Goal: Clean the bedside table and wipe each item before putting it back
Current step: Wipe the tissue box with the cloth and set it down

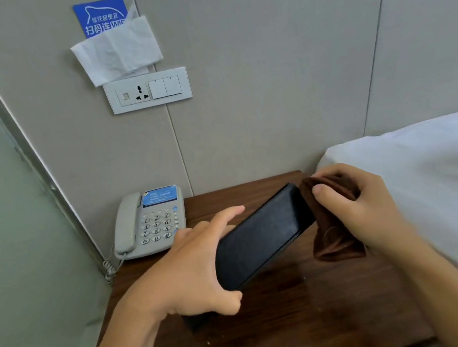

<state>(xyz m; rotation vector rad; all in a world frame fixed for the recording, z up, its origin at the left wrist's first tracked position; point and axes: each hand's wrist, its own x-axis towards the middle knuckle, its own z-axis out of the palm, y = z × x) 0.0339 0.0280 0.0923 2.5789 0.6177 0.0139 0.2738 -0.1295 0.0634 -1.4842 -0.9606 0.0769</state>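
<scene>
Two bare forearms come in from the bottom edge over the dark wooden bedside table [319, 318]. The left hand [189, 272] grips the near end of one flat black tray [261, 235], thumb curled under its lower edge and fingers stretched along its upper edge, so the tray is held tilted above the tabletop. A small black object [195, 321] sits on the wood just beneath that thumb, mostly hidden by the hand. At the tray's far end the right hand [359, 206] pinches one bunched brown cloth [331, 223], thumb in front and fingers wrapped behind, the cloth touching the tray's end and hanging down below the fingers. Beyond the left fingertips stands one grey telephone [150, 223], handset in its cradle, in the table's back left corner. To the right of the right hand runs a white bed [431, 171]. Higher on the wall are one socket panel [148, 90], a white tissue [117, 51] and a blue sign [100, 15].
</scene>
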